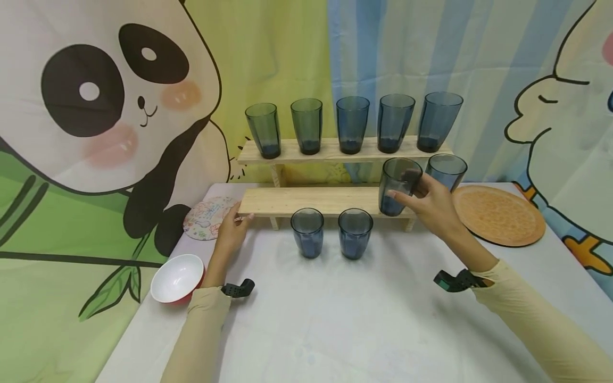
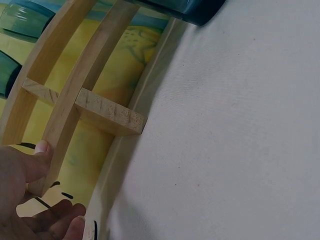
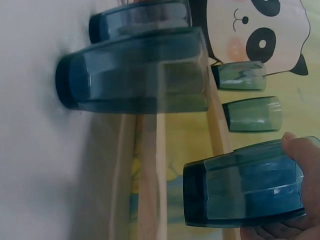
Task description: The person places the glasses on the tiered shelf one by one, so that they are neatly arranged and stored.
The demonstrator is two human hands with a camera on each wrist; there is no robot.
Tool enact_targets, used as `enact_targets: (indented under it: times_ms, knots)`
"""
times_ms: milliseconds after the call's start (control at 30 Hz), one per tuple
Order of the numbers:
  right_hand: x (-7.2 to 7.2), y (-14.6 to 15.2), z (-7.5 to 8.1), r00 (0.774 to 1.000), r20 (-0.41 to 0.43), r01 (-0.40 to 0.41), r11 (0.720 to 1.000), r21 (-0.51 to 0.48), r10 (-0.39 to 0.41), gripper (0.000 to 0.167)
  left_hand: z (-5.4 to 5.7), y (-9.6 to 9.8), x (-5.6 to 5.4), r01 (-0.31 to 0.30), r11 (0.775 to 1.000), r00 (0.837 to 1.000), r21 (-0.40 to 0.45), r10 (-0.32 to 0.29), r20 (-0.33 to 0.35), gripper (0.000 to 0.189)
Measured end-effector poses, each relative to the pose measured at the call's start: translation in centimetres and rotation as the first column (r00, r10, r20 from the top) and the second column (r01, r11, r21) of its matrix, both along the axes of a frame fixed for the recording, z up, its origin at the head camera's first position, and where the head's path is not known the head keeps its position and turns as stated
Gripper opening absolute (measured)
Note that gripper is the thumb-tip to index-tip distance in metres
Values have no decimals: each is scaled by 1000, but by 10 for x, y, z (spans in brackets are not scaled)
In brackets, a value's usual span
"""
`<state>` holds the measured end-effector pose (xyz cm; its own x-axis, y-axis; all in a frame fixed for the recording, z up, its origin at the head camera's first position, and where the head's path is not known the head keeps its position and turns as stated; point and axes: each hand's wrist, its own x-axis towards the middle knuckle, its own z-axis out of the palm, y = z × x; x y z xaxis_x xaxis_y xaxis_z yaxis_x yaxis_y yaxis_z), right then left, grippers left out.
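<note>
My right hand grips a blue-tinted drinking glass by its side, upright at the right end of the lower shelf of a two-tier wooden rack. In the right wrist view the thumb and fingers wrap the held glass near its rim. At the lower shelf's left end, my left hand holds the board, thumb against the wood. Two more glasses, one on the left and one on the right, stand on the table in front of the rack.
Several glasses line the upper shelf. Behind my right hand stands another glass. A round brown board lies at the right; a patterned round mat and a white bowl with a red outside are at the left.
</note>
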<state>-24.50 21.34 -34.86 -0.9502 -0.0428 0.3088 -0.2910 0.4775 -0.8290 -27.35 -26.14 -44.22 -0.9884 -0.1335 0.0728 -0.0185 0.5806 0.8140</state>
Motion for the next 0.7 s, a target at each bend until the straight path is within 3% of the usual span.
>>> enact_targets:
  times_ms: [267,700]
  knots:
    - [-31,-8,-6,998,11,58,998,40,-58,69,-2,0,0,-7,1000,1000,4,7,-18,66]
    - [-39,-7,-18,996,11,91,994,55,-91,60,-2,2,-1,-9,1000,1000,6,9,-6,68]
